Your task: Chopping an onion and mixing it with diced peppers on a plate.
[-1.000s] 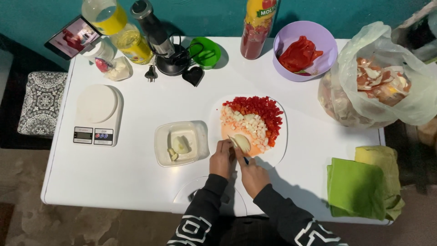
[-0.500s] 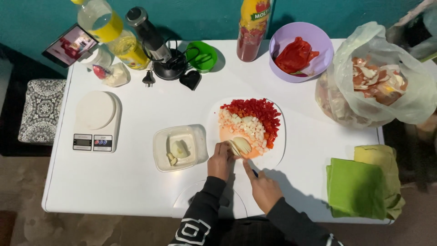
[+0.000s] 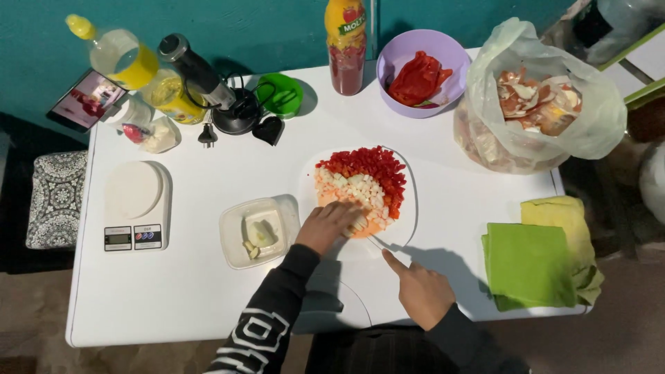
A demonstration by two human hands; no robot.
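Note:
A white plate [image 3: 409, 208] in the middle of the white table [image 3: 173, 298] carries diced red pepper [image 3: 370, 166], diced white onion [image 3: 353, 188] and an orange layer beneath. My left hand [image 3: 327, 225] lies on the plate's near left edge, fingers curled over an onion piece [image 3: 359, 225]. My right hand [image 3: 419, 291] is nearer the table's front edge and grips a thin knife [image 3: 377, 242], index finger along it, with the blade pointing at the plate. Both sleeves are black.
A clear tub [image 3: 258, 232] with garlic bits stands left of the plate, and a kitchen scale [image 3: 133, 204] farther left. At the back are a hand blender [image 3: 208, 83], green cup [image 3: 280, 93], sauce bottle [image 3: 345, 45], purple bowl [image 3: 419, 73] and peel bag [image 3: 533, 104]. Green cloths [image 3: 530, 263] lie right.
My right hand has drawn the knife back from the onion toward the table's front edge. My left hand has stayed on the onion at the plate.

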